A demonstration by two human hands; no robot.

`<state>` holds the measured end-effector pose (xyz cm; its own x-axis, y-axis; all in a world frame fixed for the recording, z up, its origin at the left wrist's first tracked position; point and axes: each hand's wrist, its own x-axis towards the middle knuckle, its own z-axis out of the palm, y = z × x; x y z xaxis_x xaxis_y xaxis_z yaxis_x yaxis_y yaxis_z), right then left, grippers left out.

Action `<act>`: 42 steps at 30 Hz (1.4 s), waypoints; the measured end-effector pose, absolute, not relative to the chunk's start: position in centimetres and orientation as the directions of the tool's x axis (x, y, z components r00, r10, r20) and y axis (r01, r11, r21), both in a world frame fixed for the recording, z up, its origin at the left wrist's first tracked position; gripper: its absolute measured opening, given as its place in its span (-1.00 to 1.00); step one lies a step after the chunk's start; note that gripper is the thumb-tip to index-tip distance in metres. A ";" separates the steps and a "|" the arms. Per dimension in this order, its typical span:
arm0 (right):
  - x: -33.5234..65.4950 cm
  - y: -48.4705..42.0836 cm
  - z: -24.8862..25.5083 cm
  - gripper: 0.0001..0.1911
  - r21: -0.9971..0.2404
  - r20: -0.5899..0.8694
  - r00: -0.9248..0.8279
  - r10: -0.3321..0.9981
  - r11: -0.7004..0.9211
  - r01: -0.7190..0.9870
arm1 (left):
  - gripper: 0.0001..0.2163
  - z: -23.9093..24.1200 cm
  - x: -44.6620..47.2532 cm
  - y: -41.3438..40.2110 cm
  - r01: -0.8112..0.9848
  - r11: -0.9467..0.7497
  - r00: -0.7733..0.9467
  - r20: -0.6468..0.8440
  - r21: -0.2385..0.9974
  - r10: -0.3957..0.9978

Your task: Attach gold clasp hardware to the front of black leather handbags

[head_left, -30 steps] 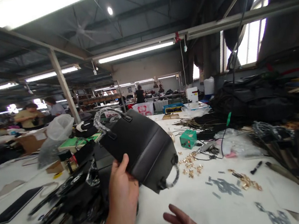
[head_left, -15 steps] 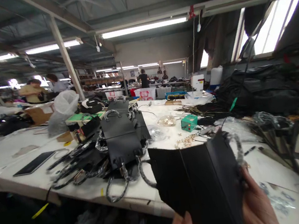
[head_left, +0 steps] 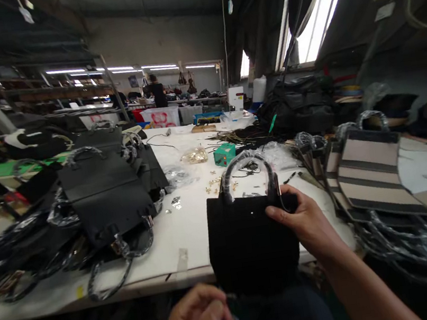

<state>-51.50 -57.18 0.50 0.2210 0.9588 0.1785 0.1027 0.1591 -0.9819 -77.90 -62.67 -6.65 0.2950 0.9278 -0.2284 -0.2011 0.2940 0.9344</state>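
Observation:
A black handbag piece (head_left: 251, 234) hangs upright in front of me at the table's front edge. Its arched handle (head_left: 248, 163) is wrapped in clear plastic and points up. My right hand (head_left: 302, 219) grips the piece at its upper right corner, thumb on the near face and fingers behind. Below and left of the piece is my left hand (head_left: 199, 317), apart from it, its fingers curled together. Something small may sit at those fingertips, too dark and blurred to name.
Black bag pieces with wrapped handles (head_left: 107, 197) are piled on the left of the white table (head_left: 183, 223). Striped beige-and-black pieces (head_left: 375, 168) are stacked on the right. Behind the held piece are a green box (head_left: 224, 154), gold-coloured hardware (head_left: 194, 155) and plastic bags.
The view has swung right. The bag piece has turned so its handle points up. My left hand has let go of its lower edge; my right hand now grips the upper right corner.

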 end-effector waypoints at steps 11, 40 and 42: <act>-54.7 -55.7 -7.7 -0.55 -0.986 0.033 0.109 0.993 0.015 0.164 | -0.59 -7.9 -77.0 -53.9 -0.256 0.434 0.449 -0.291 0.864 0.845; -51.8 -32.8 -13.8 -0.78 -0.517 0.156 0.136 0.978 -0.036 0.855 | -0.32 -14.3 -74.2 -46.2 0.029 0.211 -0.056 -0.209 0.977 0.976; -52.1 -32.5 -14.1 -0.82 -0.521 0.164 0.143 0.976 -0.038 0.853 | -0.34 -14.5 -74.2 -46.6 0.039 0.170 -0.050 -0.168 0.985 0.984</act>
